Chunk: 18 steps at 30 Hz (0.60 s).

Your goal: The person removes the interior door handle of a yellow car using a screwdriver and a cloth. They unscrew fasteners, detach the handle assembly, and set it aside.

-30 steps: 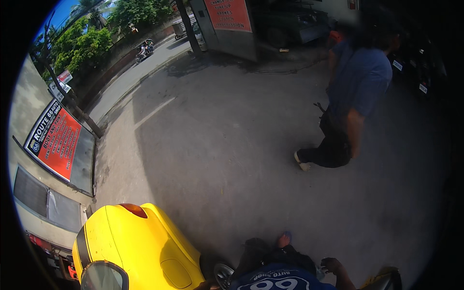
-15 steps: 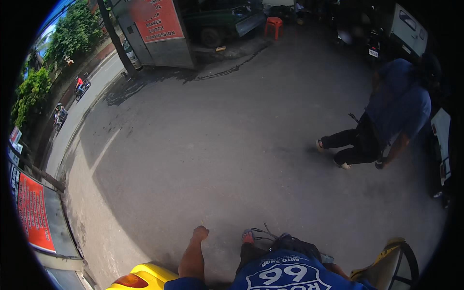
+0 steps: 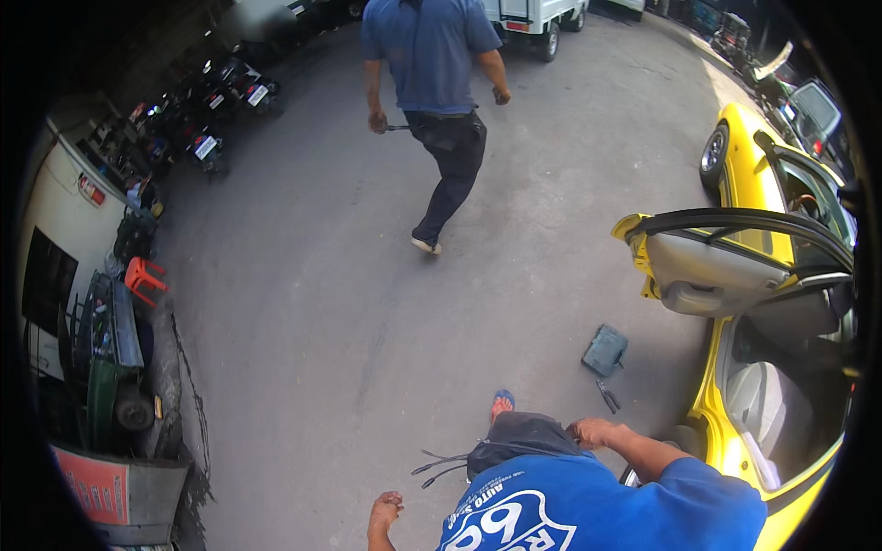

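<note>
My left hand (image 3: 387, 507) hangs low beside my blue shirt (image 3: 602, 505), fingers loosely curled, with nothing visible in it. My right hand (image 3: 590, 432) is at the waist of my dark shorts (image 3: 519, 443), fingers curled and partly hidden, what they hold unclear; several thin dark cords (image 3: 441, 461) dangle at the left of the shorts. On the concrete beyond that hand lie a dark flat case (image 3: 604, 351) and a black pliers-like tool (image 3: 606, 395). Close on my right stands a yellow car (image 3: 707, 413) with its door (image 3: 712, 280) open and a pale seat inside.
A co-worker (image 3: 427, 55) in blue walks ahead, a dark tool in one hand. Motorbikes (image 3: 211, 147), a red stool (image 3: 145, 278), a green vehicle (image 3: 118, 395) and a red-and-grey sign board (image 3: 96, 487) line the left. A white small truck (image 3: 528, 20) stands ahead.
My view has swung right, from the street to the yard. The co-worker is now straight ahead, walking away, and the open-doored yellow car shows on my right. My right hand has come more into view.
</note>
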Motion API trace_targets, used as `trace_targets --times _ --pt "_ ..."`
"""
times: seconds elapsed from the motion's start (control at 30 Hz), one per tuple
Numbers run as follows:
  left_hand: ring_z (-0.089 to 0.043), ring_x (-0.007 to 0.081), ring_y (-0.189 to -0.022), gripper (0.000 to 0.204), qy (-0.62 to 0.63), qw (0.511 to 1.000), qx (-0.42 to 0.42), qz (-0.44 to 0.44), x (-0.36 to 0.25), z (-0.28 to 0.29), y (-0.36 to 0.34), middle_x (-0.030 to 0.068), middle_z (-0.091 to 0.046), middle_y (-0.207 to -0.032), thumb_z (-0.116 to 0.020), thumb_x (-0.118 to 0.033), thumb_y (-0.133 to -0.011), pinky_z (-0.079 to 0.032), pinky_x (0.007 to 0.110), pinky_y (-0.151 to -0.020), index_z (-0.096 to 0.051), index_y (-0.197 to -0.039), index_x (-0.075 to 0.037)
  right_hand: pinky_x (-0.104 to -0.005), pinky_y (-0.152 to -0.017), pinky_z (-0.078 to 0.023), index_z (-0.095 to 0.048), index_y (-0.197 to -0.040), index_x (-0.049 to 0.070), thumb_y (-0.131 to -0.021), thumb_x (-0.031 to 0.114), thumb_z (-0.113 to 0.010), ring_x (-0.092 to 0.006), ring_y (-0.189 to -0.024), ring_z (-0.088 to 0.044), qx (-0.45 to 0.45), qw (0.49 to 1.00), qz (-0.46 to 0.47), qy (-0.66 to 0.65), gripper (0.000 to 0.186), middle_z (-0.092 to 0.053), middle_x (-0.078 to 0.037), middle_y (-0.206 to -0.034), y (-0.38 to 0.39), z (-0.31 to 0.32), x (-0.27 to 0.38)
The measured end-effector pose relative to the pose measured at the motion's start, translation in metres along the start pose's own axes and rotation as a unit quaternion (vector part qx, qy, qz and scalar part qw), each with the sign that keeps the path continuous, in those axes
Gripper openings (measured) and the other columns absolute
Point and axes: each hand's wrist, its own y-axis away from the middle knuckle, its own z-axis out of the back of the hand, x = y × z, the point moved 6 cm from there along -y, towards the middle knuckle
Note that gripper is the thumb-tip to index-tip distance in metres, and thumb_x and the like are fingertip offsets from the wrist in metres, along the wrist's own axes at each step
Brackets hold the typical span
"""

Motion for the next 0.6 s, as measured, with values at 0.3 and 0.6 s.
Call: trace_targets --times 0.3,0.6 --pt "-0.077 0.0309 -0.1 0.029 -0.232 0.961 0.151 -0.009 -0.253 -0.073 -0.135 0.0107 -0.078 -0.112 -0.067 -0.028 -0.097 -0.059 0.046 -0.084 -0.071 -0.123 -0.015 -0.0449 -0.112 -0.048 -0.059 -0.149 0.009 -0.1 0.031 -0.062 -0.0369 -0.133 -0.062 -0.251 0.94 -0.156 -0.168 0.054 -0.069 -0.019 -0.138 -0.04 0.215 -0.013" --pt "-0.077 0.0318 -0.101 0.03 -0.306 0.904 0.241 -0.178 -0.557 -0.122 -0.162 0.0119 -0.078 -0.112 -0.067 -0.029 -0.096 -0.059 0.046 -0.085 -0.072 -0.122 -0.014 -0.0455 -0.11 -0.051 -0.067 -0.143 0.016 -0.098 0.034 -0.06 -0.0349 -0.128 -0.065 -0.237 0.812 -0.336 -0.415 0.049 -0.069 -0.012 -0.14 -0.093 0.082 0.004"
